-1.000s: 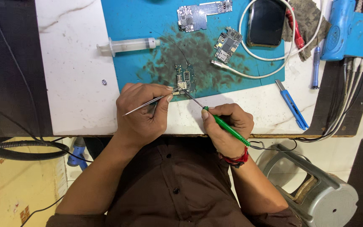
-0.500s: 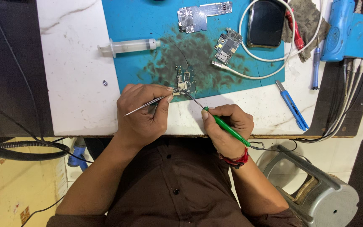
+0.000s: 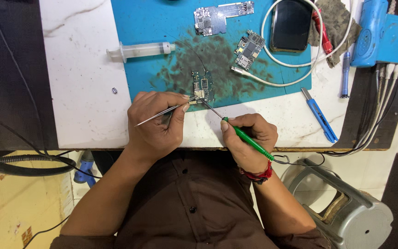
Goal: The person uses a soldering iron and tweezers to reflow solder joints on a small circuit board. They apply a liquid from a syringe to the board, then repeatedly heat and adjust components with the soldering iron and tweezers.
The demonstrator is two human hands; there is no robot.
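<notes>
Near the table's front edge, the left hand (image 3: pixel 158 121) pinches tweezers (image 3: pixel 162 113) and the right hand (image 3: pixel 247 138) grips a green-handled probe (image 3: pixel 245 138). Both tips meet on a small circuit board (image 3: pixel 202 87) at the blue mat's (image 3: pixel 162 27) front edge. Farther back lie a syringe (image 3: pixel 141 49), two more boards (image 3: pixel 213 16) and a black phone (image 3: pixel 291 23).

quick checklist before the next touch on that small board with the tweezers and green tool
1. Left hand grips the tweezers: ok.
2. Tweezer tips reach the small circuit board: ok.
3. Right hand holds the green-handled tool, tip at the same board: ok.
4. Board lies flat on the blue mat: ok.
5. Tool tip on the exact contact: cannot tell, too small.
6. Syringe and white cable lie apart from the hands: ok.
</notes>
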